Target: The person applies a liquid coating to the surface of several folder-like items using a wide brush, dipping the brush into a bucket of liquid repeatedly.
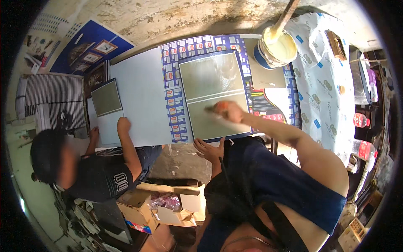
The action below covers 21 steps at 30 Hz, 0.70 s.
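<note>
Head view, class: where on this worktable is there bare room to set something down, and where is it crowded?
The pale blank sheet between the co-worker's hand and the grey board lies bare. A brown patch below the glue tub is bare too. The grey board is crowded: right hand on it, left hand at its near edge.

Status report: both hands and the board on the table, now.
Right hand gripping a brush, blurred, on the grey board. Left hand flat at the board's near edge. Glue tub with stick beyond it; co-worker's hand on a neighbouring sheet, apart.
</note>
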{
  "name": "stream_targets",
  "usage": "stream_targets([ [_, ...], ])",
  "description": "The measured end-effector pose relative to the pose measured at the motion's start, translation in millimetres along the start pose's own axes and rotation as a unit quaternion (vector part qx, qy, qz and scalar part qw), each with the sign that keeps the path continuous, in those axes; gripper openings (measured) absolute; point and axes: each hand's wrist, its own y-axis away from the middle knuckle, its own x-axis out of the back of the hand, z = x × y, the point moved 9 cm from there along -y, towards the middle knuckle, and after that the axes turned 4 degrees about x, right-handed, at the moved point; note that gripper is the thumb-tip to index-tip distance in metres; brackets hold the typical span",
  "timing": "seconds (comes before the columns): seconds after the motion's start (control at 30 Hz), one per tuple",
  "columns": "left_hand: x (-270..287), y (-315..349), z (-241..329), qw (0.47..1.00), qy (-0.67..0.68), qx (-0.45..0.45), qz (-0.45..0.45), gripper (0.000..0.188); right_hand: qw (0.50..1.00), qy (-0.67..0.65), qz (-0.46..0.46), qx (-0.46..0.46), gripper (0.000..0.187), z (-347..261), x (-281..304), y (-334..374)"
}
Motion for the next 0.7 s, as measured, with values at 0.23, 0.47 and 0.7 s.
stream_targets([
  [0.23, -3, 0, -6, 0.999, -0.033, -0.007, 0.022, 0.128, 0.935, 0.18, 0.284, -0.112, 0.018, 6, 137, 35],
  [0.47, 4, -6, -4, 1.0, -0.026, -0.012, -0.003, 0.124, 0.928, 0.17, 0.252, -0.215, 0.012, 47, 134, 73],
  [0.7, 6, -4, 7, 0.999, -0.02, -0.037, -0.019, 0.125, 0.984, 0.121, 0.079, 0.105, 0.016, -29, 74, 0],
])
